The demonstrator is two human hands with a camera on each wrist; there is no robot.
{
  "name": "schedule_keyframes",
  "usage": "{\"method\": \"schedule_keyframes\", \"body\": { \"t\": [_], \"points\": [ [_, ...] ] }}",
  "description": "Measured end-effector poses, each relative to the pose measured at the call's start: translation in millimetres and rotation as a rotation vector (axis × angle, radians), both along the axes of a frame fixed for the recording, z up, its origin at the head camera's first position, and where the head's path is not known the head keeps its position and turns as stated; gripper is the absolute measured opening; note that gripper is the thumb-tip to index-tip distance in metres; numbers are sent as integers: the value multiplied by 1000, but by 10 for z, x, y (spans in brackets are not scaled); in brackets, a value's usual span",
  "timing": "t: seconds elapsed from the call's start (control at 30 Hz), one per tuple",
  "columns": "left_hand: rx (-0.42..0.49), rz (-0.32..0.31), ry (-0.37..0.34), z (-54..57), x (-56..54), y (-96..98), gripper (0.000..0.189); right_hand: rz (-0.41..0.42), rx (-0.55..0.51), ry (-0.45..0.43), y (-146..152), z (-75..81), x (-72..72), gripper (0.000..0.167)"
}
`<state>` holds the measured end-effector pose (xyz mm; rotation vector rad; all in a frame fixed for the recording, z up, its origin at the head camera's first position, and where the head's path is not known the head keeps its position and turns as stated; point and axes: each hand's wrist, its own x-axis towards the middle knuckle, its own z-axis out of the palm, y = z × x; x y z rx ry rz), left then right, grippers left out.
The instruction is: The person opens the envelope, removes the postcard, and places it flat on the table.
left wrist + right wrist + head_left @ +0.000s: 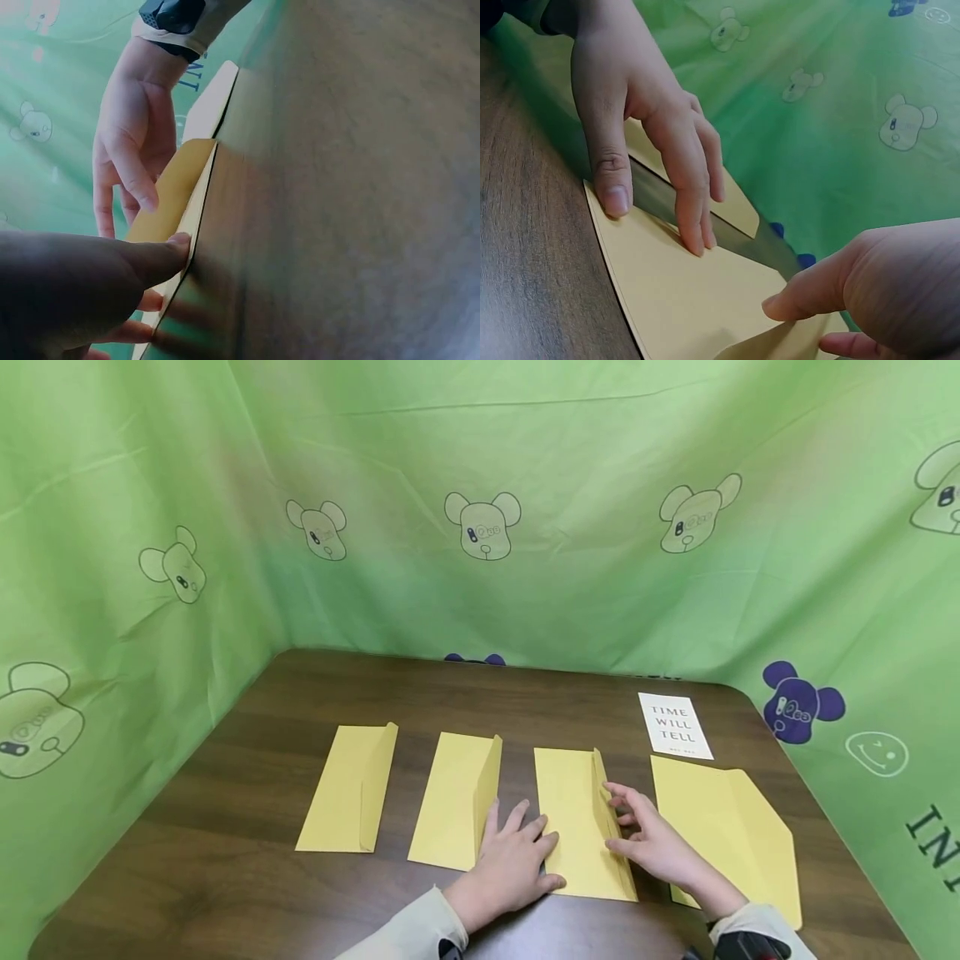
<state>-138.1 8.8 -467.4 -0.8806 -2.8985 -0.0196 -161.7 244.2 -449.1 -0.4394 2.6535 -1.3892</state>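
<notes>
My left hand (510,864) rests with spread fingers on the left edge of the third yellow envelope (570,827), its thumb at the lower edge. That envelope's flap (609,827) stands partly raised along the right side. My right hand (656,843) is at the flap, its fingertips and thumb right by the raised edge, fingers loosely bent. In the right wrist view, the right thumb (780,304) touches the flap's edge. The left wrist view shows the left thumb (176,244) lying on the envelope's near edge.
Two more yellow envelopes (345,793) (450,802) lie to the left with flaps folded over partway. At the right, under my right forearm, lies an envelope with its flap spread out (750,827). A printed white card (675,727) lies behind it on the brown table (225,793).
</notes>
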Motion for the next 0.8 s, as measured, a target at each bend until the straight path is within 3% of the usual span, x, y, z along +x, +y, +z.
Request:
{"method": "schedule_keyframes", "body": {
  "t": [0.3, 0.57, 0.8],
  "points": [
    [-12, -6, 27, 0, -2, 1, 54, 8, -27, 31, 72, 24, 17, 70],
    [-6, -4, -4, 8, -8, -9, 54, -32, 57, 49, 123, 39, 55, 69],
    [-13, -5, -3, 17, -10, -3, 56, -38, 198, 186, 215, 45, 58, 71]
  ]
}}
